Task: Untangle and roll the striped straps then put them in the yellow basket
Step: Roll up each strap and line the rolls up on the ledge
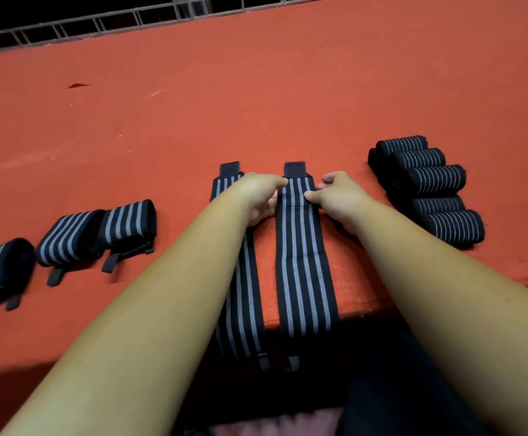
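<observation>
Left strap [247, 294] and right strap [300, 262] lie flat side by side on the red bench [256, 105], near ends hanging off the edge. My right hand [335, 196] pinches the right strap's edge, and my left hand [261, 196] seems to grip its other edge.

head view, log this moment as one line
left hand: grips edge of right flat black grey-striped fabric strap | right hand: pinches opposite edge | strap: unrolled | yellow basket: not in view

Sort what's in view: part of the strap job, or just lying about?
Job: left hand and right hand, both gripping the right flat strap; left flat strap; rolled straps stacked right; three bundled straps left.
Lying about: red table; metal railing behind. No yellow basket in view.
</observation>
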`<state>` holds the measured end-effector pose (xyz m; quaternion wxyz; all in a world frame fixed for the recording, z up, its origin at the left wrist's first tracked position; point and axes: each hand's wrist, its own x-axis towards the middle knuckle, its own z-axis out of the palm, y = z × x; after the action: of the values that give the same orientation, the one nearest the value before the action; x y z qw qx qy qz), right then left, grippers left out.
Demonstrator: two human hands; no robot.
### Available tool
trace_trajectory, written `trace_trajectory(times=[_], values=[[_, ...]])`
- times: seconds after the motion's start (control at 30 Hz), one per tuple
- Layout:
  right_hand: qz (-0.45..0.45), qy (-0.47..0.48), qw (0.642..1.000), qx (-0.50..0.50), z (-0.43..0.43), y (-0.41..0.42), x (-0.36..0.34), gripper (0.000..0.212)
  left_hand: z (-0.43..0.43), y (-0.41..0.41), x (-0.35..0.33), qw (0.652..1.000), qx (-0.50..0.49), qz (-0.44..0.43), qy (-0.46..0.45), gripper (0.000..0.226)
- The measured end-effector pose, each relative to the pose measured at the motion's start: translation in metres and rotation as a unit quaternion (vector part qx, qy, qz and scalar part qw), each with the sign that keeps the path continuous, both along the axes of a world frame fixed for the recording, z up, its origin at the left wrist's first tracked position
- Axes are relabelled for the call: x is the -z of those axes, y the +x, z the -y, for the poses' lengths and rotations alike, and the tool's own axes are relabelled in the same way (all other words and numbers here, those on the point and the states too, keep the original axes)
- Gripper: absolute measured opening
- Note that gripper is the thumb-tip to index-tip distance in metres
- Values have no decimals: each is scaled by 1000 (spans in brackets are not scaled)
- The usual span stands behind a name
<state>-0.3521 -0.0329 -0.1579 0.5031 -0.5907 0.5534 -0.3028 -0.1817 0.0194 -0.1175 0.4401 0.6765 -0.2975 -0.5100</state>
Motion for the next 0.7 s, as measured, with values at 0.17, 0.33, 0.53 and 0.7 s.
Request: trace_trajectory(times=[0.17,0.33,0.53,0.7], values=[[-54,-30,997,-38,4,6,6,73,4,-4,12,999,22,19,22,16],[-2,-24,999,-23,-9,13,-4,80,-14,-11,9,997,42,22,-69,31],[140,79,987,-1,-39,13,-32,20,-55,-16,-3,991,56,9,-124,46],[167,19,986,-20,-66,19,-47,16,-95,-13,-29,993,53,27,-106,34]])
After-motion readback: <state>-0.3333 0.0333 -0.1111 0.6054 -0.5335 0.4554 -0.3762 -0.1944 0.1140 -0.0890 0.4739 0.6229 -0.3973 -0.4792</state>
